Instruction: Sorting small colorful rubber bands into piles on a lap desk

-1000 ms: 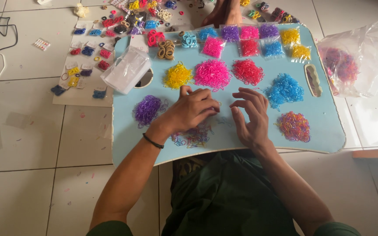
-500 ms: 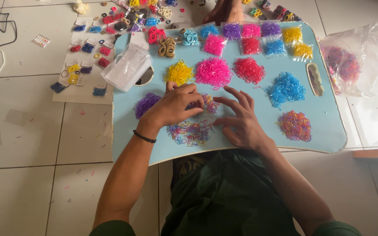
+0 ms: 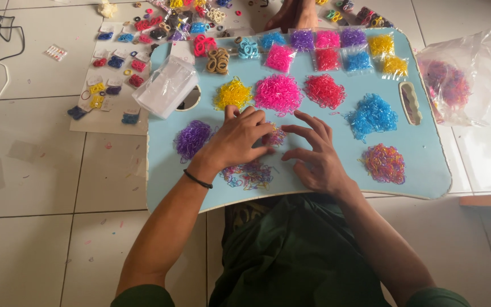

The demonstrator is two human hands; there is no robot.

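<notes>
While both hands work the small mixed-colour clump of tiny elastic bands (image 3: pixel 275 136) mid light-blue lap table (image 3: pixel 427 165), left hand (image 3: pixel 238 141) seemingly pinches some; right hand (image 3: pixel 313 153) fingers splay, ready to pick single colours.

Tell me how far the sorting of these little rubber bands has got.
Done: yellow pile, pink pile, red pile, blue pile and purple pile lie separated. In hand: left hand and right hand pick mixed bands. Left: mixed heap and loose scatter.
</notes>
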